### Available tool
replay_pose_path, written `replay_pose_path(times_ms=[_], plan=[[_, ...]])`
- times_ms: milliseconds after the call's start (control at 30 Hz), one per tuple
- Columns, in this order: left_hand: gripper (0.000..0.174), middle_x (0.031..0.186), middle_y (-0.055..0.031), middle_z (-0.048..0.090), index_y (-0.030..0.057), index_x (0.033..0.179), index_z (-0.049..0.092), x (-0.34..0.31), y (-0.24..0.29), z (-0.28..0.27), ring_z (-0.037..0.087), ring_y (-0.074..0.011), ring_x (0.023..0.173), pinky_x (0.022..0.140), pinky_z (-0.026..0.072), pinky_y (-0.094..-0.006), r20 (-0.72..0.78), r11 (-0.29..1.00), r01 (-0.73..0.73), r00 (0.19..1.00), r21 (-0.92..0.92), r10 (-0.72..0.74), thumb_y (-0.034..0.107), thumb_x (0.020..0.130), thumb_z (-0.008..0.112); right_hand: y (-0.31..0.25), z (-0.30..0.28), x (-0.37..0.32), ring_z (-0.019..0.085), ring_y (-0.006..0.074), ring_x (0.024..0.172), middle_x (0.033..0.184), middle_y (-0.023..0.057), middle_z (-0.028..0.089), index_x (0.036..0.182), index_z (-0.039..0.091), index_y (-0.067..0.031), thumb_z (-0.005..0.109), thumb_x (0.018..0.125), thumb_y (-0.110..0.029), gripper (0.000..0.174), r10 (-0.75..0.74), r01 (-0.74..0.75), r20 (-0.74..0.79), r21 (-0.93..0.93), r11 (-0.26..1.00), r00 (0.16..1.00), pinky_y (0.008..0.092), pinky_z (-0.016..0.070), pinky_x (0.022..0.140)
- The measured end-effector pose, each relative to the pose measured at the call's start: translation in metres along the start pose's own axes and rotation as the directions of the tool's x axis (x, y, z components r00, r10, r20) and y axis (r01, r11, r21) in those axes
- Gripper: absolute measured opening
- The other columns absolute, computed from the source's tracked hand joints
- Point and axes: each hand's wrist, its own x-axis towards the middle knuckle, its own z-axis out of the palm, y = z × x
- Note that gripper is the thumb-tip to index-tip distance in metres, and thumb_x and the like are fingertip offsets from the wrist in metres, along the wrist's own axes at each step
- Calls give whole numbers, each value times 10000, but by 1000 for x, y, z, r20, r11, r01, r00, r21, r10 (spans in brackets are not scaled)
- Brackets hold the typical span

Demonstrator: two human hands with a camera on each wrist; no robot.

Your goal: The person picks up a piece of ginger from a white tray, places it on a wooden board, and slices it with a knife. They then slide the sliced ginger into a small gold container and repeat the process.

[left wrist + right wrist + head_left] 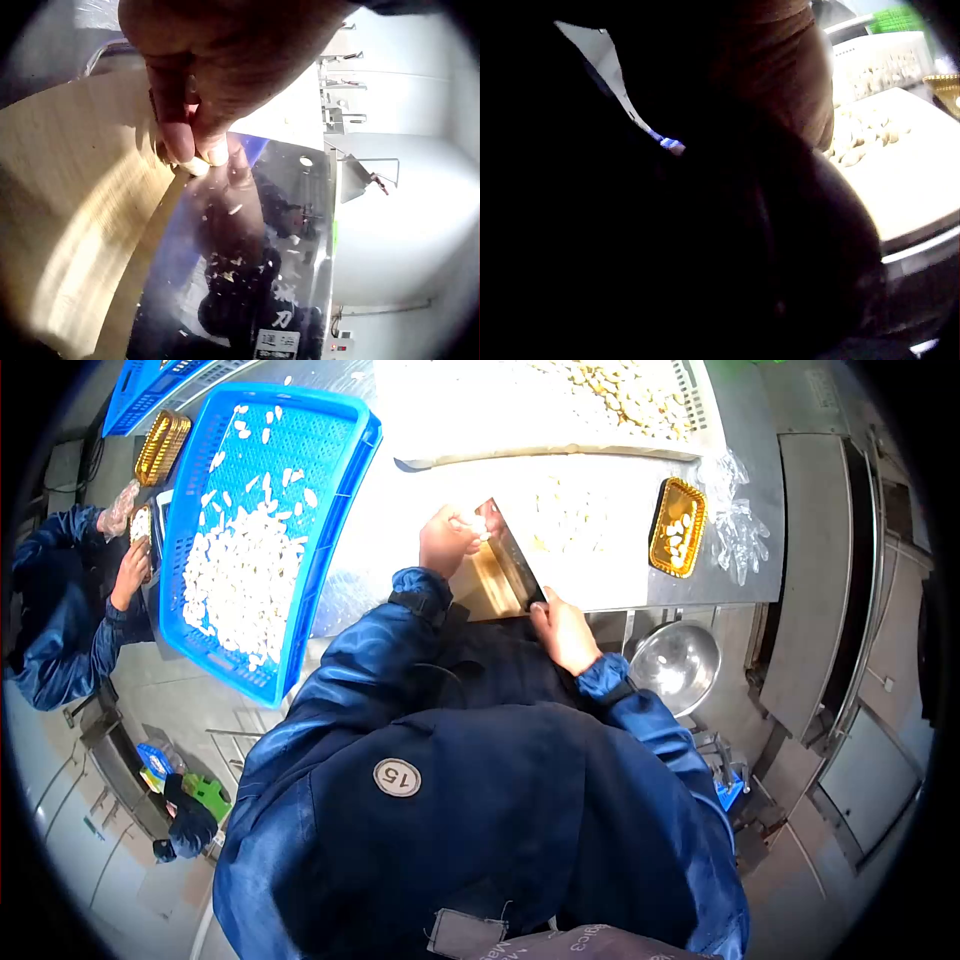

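- Head view first — what are the hands doing?
- The left hand (447,540) pinches a small white piece (478,528) at the centre of the frame, right against the flat of a cleaver (510,555) that stands over a wooden board (487,588). The right hand (565,632), just below, is wrapped round the cleaver's handle.
- And around them?
- A blue crate (340,480) of white pieces is at the upper left. A gold tray (697,510) with a few more is right of centre, and a steel bowl (677,663) sits below it. A round badge (397,777) on the blue jacket (480,830) reads "15".
- Left wrist view?
- Thumb and fingertips (180,139) close on the white piece (196,166) at upper centre, and it touches the cleaver (247,277) at the blade's edge. The board (75,210) fills the left. A label (276,343) at the bottom of the blade carries printed characters — 刀 is legible above it, the rest is too small to read.
- Right wrist view?
- Mostly dark. The right hand (780,75) blocks the lens, so its grip cannot be told there. At the upper right lies a white surface (907,172) with pale pieces, and the tray (946,88) shows a corner at the right edge.
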Motion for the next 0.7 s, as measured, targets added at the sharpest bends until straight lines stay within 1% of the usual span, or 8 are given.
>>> replay_pose_path(times_ms=[100, 167, 233, 367, 400, 567, 600, 700], plan=[[116, 733, -57, 632, 2, 906, 572, 8, -8, 2, 638, -119, 616, 538, 538, -248, 22, 1000, -12, 1000, 25, 11, 0, 866, 681, 8, 12, 16, 656, 447, 789, 826, 268, 662, 1202, 563, -3, 534, 948, -194, 319, -8, 11, -32, 101, 995, 999, 472, 523, 748], [132, 753, -65, 647, 20, 929, 573, -4, 10, 6, 622, -101, 621, 555, 528, -231, 45, 992, -16, 999, 122, 10, 29, 886, 697, 39, 23, 23, 705, 339, 792, 852, 220, 703, 1110, 605, 19, 597, 936, -150, 243, -51, 83, -112, 310, 947, 992, 387, 542, 743], [138, 752, -67, 656, 14, 924, 576, -7, 20, 8, 627, -109, 612, 548, 540, -245, 38, 990, -1, 999, 138, -4, 63, 885, 699, 20, 3, 6, 719, 313, 808, 859, 209, 714, 1106, 616, 21, 602, 939, -156, 244, 27, 10, -129, 279, 960, 991, 381, 544, 743], [122, 777, -97, 685, -3, 914, 575, -15, 29, 13, 654, -150, 580, 522, 558, -284, -27, 984, 60, 998, 170, -56, 97, 913, 645, 3, -7, -7, 702, 408, 838, 870, 244, 701, 1152, 601, 38, 567, 950, -175, 295, -1, 16, -210, 70, 997, 978, 437, 550, 746], [116, 777, -103, 687, -5, 916, 575, -15, 30, 15, 659, -158, 574, 520, 562, -291, -40, 981, 64, 998, 182, -57, 99, 920, 627, 3, -2, -7, 672, 457, 829, 842, 279, 674, 1142, 588, 49, 545, 953, -183, 302, -58, 74, -249, 58, 996, 967, 478, 544, 736], [111, 762, -124, 687, -21, 941, 570, -16, 34, 25, 673, -184, 556, 519, 576, -311, -32, 943, 41, 999, 329, -33, 82, 925, 532, -14, 2, -1, 647, 482, 754, 771, 300, 646, 1170, 578, 26, 526, 946, -182, 310, -82, 72, -206, -55, 996, 975, 539, 520, 703], [108, 756, -125, 685, -10, 945, 577, -17, 37, 26, 681, -180, 574, 548, 584, -308, -15, 930, 60, 998, 364, -58, 89, 912, 550, -17, 1, -1, 647, 481, 750, 772, 300, 647, 1173, 580, 20, 525, 946, -185, 311, -81, 70, -195, -61, 996, 977, 544, 517, 702], [153, 737, -148, 680, -34, 907, 560, 2, -4, 19, 701, -221, 591, 576, 586, -342, 66, 961, 9, 997, 277, -28, 110, 865, 587, -19, -3, -1, 649, 475, 746, 774, 294, 651, 1178, 590, -11, 523, 949, -197, 302, -85, 58, -183, -149, 987, 979, 550, 517, 705]])
